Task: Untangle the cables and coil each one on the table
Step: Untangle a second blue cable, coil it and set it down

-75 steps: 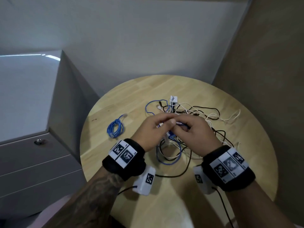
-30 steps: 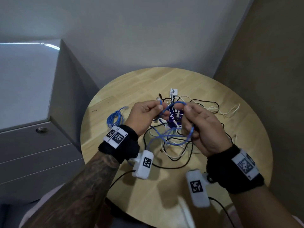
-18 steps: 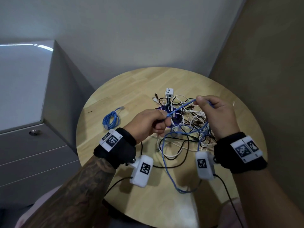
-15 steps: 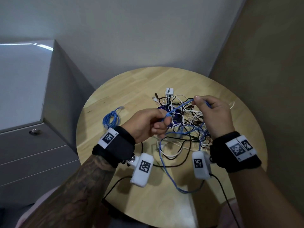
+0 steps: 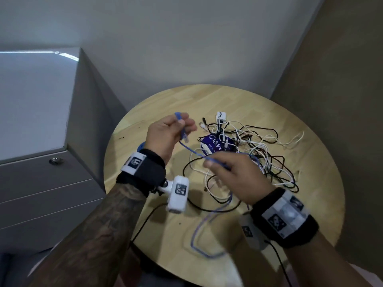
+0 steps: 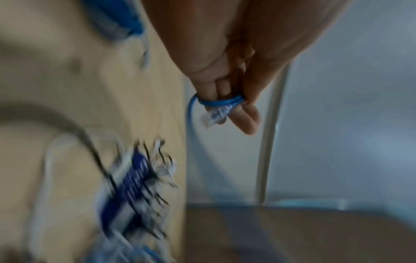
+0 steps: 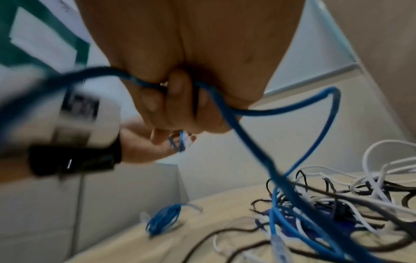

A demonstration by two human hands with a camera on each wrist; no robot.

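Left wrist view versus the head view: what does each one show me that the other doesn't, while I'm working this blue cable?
Only the left wrist view shows the blue cable looped around the fingers of the left hand, with its clear plug lying against them.

Only the head view shows the right hand gripping the same cable farther along, its slack hanging over the table edge, and the whole black and white tangle.

Both show the left hand's grip on the plug end and the blue-labelled box in the tangle.

- The held cable (image 5: 192, 151) was blue — its plug (image 6: 215, 115) clear.
- The tangled cables (image 5: 259, 154) were black and white.
- The desk (image 5: 238, 100) was pale wood.
- The wristbands (image 5: 145, 172) were black, with black-and-white square markers.
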